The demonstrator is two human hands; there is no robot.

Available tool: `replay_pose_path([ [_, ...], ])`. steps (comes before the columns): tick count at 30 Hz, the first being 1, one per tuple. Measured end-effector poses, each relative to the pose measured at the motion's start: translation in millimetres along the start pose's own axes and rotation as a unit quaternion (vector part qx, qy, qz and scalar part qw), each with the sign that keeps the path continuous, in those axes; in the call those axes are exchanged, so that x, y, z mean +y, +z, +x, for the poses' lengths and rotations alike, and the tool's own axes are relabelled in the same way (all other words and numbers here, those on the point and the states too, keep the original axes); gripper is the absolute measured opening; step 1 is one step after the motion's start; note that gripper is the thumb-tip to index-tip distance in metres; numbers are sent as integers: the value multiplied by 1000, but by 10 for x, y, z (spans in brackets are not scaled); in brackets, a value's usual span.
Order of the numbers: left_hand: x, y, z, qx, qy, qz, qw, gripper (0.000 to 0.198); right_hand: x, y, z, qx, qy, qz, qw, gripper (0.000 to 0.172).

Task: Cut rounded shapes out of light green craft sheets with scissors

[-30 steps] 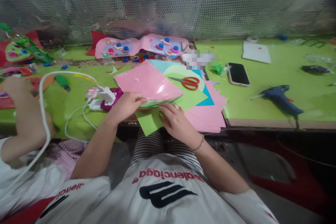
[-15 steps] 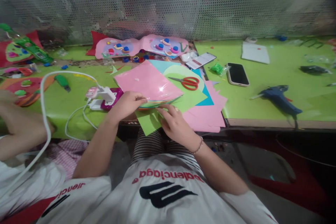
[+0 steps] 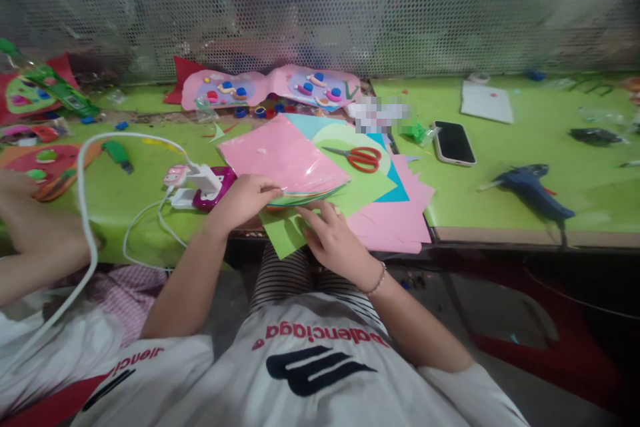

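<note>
A clear-wrapped pack of coloured paper [image 3: 280, 153], pink on top, lies at an angle on the table, its sheet edges fanned toward me. My left hand [image 3: 245, 200] is closed on the pack's near left edge, thumb and fingers pinching it. At the near edge, my right hand [image 3: 333, 233] has its index finger stretched out along the sheets and the thumb apart below. Beneath the pack are a light green sheet [image 3: 283, 237], a blue sheet [image 3: 397, 190] and pink sheets [image 3: 390, 227]. Red-handled scissors [image 3: 363, 159] rest on the paper right of the pack.
A white plug in a purple socket block [image 3: 227, 180] stands left of my left hand, its white cable [image 3: 83, 200] looping up. A phone [image 3: 454, 143] and a blue glue gun [image 3: 537, 188] lie to the right. Another person's arm [image 3: 40, 233] reaches in at far left.
Both hands stay at the pack with almost no movement. The right fingers shift very slightly along its near edge.
</note>
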State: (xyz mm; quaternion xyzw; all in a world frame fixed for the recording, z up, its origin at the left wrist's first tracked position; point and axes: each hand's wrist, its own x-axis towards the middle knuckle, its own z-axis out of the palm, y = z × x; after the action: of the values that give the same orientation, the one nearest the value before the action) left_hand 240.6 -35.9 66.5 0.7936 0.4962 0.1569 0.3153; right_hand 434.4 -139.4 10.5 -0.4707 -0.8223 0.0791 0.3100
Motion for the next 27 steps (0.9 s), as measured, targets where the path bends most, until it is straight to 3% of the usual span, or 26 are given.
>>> replay_pose_path([
  [27, -9, -8, 5, -11, 2, 9, 1000, 26, 7, -26, -25, -23, 4, 13, 1000, 39],
])
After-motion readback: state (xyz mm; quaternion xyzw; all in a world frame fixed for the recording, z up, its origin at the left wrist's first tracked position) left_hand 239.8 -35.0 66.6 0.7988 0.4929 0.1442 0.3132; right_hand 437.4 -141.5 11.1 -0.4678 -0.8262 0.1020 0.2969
